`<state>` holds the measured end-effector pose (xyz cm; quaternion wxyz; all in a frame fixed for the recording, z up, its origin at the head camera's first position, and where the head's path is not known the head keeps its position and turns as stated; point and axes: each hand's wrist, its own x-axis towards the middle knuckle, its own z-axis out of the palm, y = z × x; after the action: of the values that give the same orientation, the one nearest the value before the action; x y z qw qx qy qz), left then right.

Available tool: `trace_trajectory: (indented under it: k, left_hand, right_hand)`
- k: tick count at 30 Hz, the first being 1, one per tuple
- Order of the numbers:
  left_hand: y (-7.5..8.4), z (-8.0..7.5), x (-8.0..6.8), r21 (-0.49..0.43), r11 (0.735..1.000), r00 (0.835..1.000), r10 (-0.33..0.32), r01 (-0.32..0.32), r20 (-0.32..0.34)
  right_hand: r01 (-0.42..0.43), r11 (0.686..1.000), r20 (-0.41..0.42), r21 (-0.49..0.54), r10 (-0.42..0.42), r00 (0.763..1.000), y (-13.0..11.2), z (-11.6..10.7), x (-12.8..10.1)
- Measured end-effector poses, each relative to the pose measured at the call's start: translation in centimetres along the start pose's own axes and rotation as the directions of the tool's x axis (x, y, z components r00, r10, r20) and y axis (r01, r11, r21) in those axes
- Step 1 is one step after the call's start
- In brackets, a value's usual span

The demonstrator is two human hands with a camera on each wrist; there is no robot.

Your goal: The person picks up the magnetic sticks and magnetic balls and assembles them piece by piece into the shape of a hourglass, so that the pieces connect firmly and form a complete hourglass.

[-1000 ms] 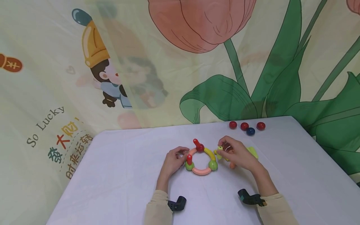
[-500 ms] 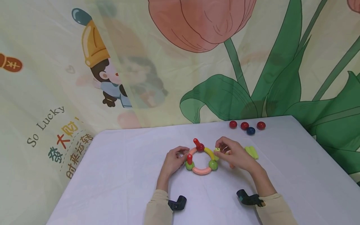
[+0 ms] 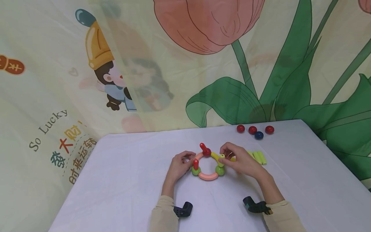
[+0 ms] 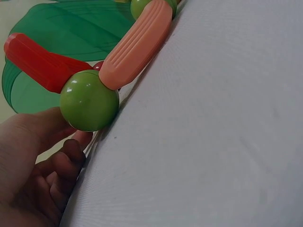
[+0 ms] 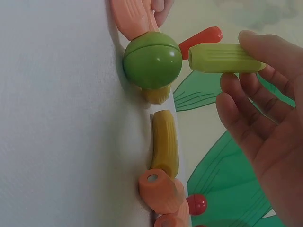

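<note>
A toy ring of curved pink [image 3: 208, 177] and yellow [image 3: 214, 156] pieces joined by balls lies on the white table. A red stick [image 3: 195, 164] rises from its left green ball [image 4: 90, 100], and another from the red ball [image 3: 207, 153] at the back. My left hand [image 3: 178, 166] holds the ring's left side, fingers behind that green ball in the left wrist view. My right hand [image 3: 242, 160] pinches a light green stick [image 5: 222, 57] between thumb and fingers. The stick is upright, close over the right green ball [image 5: 152, 61].
Loose light green sticks [image 3: 261, 158] lie right of my right hand. Beside the ring are a yellow curved piece [image 5: 164, 142] and orange pieces [image 5: 161, 189]. Several red balls [image 3: 240, 128] and a dark blue ball [image 3: 259, 135] sit at the back, before a printed curtain [image 3: 162, 122].
My right hand has moved left with the light green stick, from beside the ring to over its right green ball. The left hand stays on the ring.
</note>
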<state>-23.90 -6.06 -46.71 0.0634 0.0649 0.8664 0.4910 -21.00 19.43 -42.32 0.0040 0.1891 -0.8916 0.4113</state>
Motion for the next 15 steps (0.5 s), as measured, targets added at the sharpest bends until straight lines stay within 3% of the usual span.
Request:
trace_trajectory:
  k: [15]
  left_hand:
    - [-0.03,0.01,0.02,-0.004,1.000,1.000,0.009,-0.009,-0.008]
  right_hand:
    - [-0.005,1.000,0.030,-0.014,0.005,1.000,-0.48,0.20,-0.01]
